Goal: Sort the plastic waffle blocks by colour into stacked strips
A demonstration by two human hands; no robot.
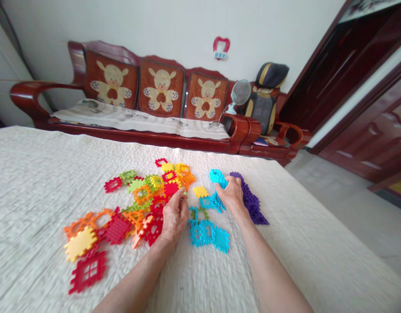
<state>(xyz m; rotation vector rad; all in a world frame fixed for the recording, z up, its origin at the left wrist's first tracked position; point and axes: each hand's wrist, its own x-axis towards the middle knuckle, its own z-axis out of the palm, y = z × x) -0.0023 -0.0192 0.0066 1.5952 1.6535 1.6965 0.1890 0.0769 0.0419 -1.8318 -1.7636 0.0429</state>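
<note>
Flat plastic interlocking tiles in several colours lie scattered on a white quilted bedspread (40, 182). My left hand (174, 215) rests with curled fingers at the edge of the red and orange tile heap (148, 204), fingertips near a red tile. My right hand (232, 193) sits closed on a cyan tile (217, 177), between the cyan tiles (208, 232) and a row of purple tiles (252, 204). A lone yellow tile (200, 191) lies between both hands.
A red window-shaped tile (87, 271) and a yellow tile (79, 243) lie at the near left. Behind the bed stands a red wooden sofa (148, 134) with bear cushions, a small fan (241, 93) and a bag. Dark wooden doors stand at the right.
</note>
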